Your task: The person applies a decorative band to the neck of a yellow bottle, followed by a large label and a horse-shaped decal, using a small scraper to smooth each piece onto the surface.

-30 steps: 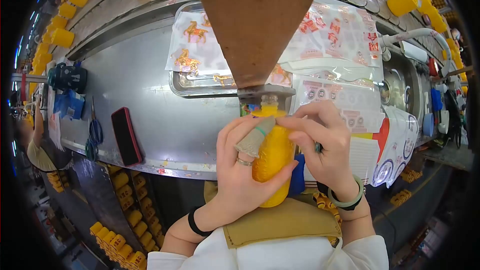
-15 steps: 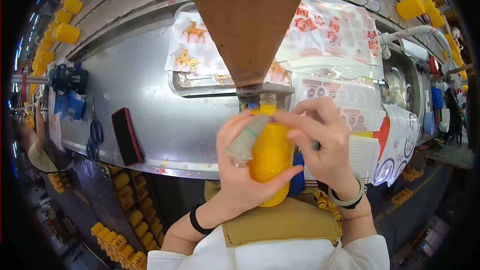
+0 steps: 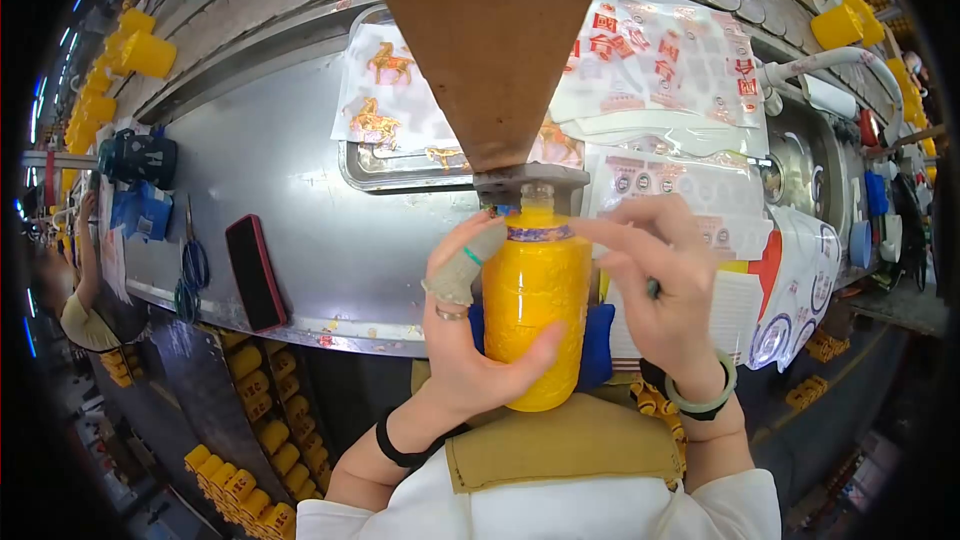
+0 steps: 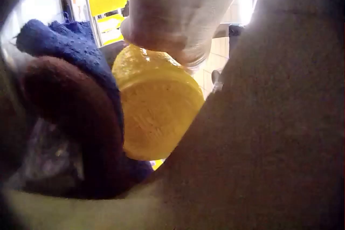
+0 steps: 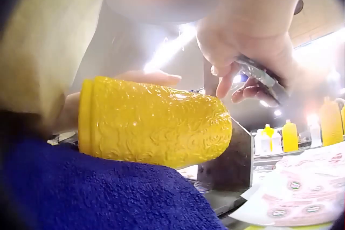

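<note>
Centrally, left hand (image 3: pixel 462 345) gripping yellow bottle (image 3: pixel 532 290), right hand (image 3: pixel 672 290), fingers open at bottle's neck (image 3: pixel 538 208), phone (image 3: pixel 255 273) near counter edge (image 3: pixel 350 340)

Metal table (image 3: pixel 320 230) bears phone (image 3: pixel 255 273), scissors (image 3: pixel 193 258), tray (image 3: pixel 400 176), printed sheets (image 3: pixel 665 70)

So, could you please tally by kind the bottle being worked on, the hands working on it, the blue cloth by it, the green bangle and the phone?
Hands: 2, the left hand and the right hand
Bottle: 1
Blue cloth: 1
Bangle: 1
Phone: 1
Total: 6
</note>
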The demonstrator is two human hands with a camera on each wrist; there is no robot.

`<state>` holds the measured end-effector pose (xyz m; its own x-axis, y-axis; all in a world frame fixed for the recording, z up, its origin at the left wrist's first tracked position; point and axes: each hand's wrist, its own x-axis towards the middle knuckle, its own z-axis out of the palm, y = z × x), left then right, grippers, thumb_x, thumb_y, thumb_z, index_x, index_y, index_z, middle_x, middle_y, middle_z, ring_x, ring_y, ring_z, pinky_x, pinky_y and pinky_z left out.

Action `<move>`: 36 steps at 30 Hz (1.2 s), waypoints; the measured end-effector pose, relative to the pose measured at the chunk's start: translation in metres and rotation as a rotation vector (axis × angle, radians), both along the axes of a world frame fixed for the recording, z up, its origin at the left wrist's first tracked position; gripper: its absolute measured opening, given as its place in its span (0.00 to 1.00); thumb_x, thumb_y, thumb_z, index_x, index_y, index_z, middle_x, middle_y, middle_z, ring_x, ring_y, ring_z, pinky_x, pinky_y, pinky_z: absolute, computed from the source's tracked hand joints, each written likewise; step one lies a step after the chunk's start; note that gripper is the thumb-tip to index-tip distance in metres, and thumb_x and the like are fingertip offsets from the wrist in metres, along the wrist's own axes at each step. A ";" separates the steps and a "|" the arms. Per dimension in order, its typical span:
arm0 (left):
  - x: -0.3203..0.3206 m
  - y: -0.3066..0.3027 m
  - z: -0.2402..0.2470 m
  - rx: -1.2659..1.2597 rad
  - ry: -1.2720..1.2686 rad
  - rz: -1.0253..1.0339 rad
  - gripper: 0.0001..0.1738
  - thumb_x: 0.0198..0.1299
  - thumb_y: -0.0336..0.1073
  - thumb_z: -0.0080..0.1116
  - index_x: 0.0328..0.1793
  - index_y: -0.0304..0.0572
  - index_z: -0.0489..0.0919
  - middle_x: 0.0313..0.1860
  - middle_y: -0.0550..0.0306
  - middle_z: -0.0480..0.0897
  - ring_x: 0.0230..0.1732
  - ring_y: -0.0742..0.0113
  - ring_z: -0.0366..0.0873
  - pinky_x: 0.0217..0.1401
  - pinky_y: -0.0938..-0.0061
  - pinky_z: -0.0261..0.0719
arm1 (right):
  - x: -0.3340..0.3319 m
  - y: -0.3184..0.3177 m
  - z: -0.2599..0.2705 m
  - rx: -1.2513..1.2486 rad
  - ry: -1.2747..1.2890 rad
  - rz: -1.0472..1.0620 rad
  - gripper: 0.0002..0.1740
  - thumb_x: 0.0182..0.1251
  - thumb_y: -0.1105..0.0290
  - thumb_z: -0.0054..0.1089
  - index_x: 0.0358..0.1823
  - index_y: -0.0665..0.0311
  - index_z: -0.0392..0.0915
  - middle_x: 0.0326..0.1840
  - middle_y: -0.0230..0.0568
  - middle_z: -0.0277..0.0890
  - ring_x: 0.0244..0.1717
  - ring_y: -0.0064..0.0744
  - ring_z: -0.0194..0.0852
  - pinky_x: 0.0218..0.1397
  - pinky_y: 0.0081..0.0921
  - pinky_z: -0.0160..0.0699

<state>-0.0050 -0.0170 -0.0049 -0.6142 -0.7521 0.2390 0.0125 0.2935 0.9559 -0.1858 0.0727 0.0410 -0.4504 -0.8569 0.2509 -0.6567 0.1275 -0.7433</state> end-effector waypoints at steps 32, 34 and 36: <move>0.008 -0.011 -0.015 -0.065 0.026 -0.105 0.46 0.51 0.30 0.73 0.76 0.30 0.64 0.73 0.38 0.69 0.76 0.47 0.66 0.81 0.54 0.60 | 0.006 0.006 -0.011 -0.039 -0.026 0.068 0.15 0.69 0.68 0.67 0.54 0.62 0.88 0.47 0.40 0.82 0.39 0.36 0.72 0.43 0.32 0.72; 0.008 -0.010 -0.014 -0.052 0.007 -0.129 0.44 0.51 0.30 0.73 0.75 0.29 0.67 0.72 0.37 0.69 0.75 0.46 0.67 0.80 0.54 0.61 | 0.009 0.006 -0.011 -0.028 -0.049 0.068 0.15 0.68 0.69 0.66 0.55 0.62 0.88 0.47 0.40 0.82 0.39 0.37 0.72 0.43 0.32 0.72; 0.004 -0.008 -0.011 -0.043 0.019 -0.075 0.41 0.50 0.32 0.75 0.71 0.31 0.72 0.69 0.39 0.73 0.73 0.45 0.70 0.77 0.54 0.65 | 0.010 0.007 -0.011 -0.015 -0.073 0.067 0.15 0.68 0.70 0.66 0.55 0.61 0.88 0.47 0.41 0.82 0.40 0.37 0.72 0.43 0.32 0.72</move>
